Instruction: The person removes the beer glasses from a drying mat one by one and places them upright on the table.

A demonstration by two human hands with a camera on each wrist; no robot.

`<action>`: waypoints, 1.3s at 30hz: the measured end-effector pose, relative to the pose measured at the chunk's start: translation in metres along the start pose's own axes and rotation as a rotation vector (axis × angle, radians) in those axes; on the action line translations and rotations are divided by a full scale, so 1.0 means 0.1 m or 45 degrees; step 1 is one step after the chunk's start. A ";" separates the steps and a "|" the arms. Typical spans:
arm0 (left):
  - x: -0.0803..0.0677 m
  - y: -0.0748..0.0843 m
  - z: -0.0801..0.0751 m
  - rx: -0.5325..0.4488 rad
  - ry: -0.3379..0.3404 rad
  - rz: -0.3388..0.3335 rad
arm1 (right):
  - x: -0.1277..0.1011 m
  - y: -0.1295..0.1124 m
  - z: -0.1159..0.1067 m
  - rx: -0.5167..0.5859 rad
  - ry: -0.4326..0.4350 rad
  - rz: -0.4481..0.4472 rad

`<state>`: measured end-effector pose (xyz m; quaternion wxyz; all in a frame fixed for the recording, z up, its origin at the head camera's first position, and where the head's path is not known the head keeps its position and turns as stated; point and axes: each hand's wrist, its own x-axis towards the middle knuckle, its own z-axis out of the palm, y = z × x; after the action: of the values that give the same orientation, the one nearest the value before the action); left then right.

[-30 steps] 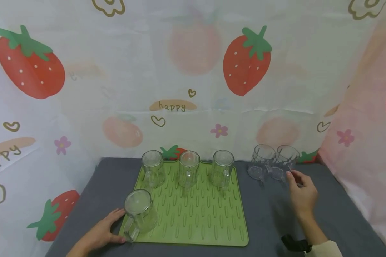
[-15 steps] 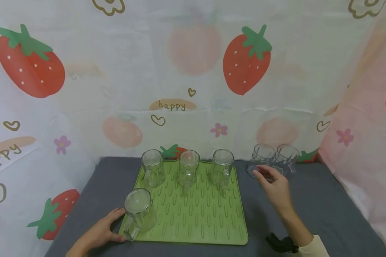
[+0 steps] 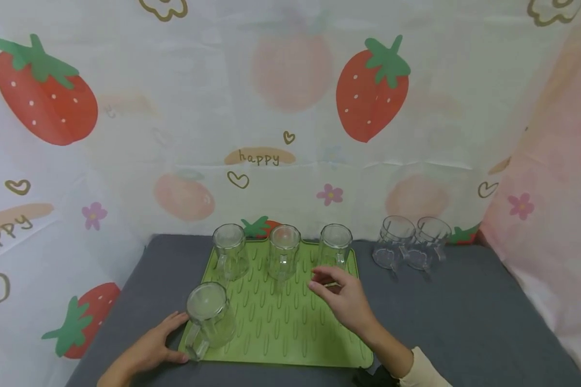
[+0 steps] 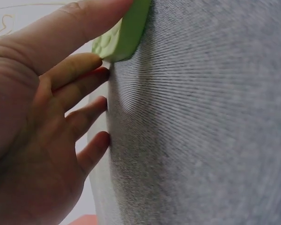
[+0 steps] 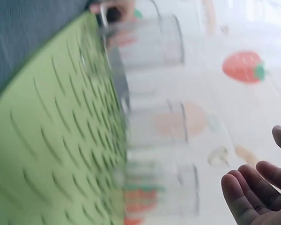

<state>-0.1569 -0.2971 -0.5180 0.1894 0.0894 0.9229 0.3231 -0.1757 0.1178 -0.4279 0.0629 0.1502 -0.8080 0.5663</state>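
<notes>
My left hand point(image 3: 147, 346) rests at the front left corner of the green mat point(image 3: 290, 333), thumb and fingertips right at its edge. In the left wrist view its spread fingers touch the grey cloth beside the mat's corner. Just inside that corner a clear glass mug point(image 3: 210, 317) stands upside down, its handle toward the front. My right hand point(image 3: 346, 301) hovers over the right part of the mat, fingers loosely bent and nothing between them. Behind it, partly covered, is the right mug point(image 3: 335, 242) of three upside-down mugs along the mat's back edge, beside the middle mug point(image 3: 284, 252) and left mug point(image 3: 229, 252).
Two more clear glass mugs, a nearer-left one point(image 3: 394, 242) and a right one point(image 3: 428, 244), stand upright at the back right on the grey cloth point(image 3: 474, 312). A strawberry-printed curtain point(image 3: 300, 107) rises behind the table.
My right hand has moved left, away from the two upright mugs, past the mat's right edge to above the mat. The left hand and all the mugs stay where they were.
</notes>
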 end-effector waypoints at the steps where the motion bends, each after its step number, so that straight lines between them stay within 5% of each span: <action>1: 0.00 0.00 0.00 0.000 -0.002 -0.003 | 0.00 -0.01 0.07 0.012 -0.037 0.001; 14: -0.02 0.00 0.03 0.011 0.004 -0.038 | -0.15 -0.19 0.86 0.246 -0.487 0.021; 25: -0.03 0.02 0.01 0.026 0.025 -0.021 | -0.28 -0.15 1.31 0.335 -0.666 -0.191; 33: -0.02 0.03 0.01 0.018 0.036 -0.011 | -0.33 -0.12 1.50 0.518 -0.890 -0.002; 39: -0.01 0.01 0.03 0.029 0.053 0.015 | -0.38 -0.06 1.62 0.499 -0.903 0.023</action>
<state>-0.1549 -0.2949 -0.5187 0.1674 0.0902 0.9297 0.3153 -0.1272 -0.0291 -0.4900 -0.2548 0.3383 -0.6575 0.6232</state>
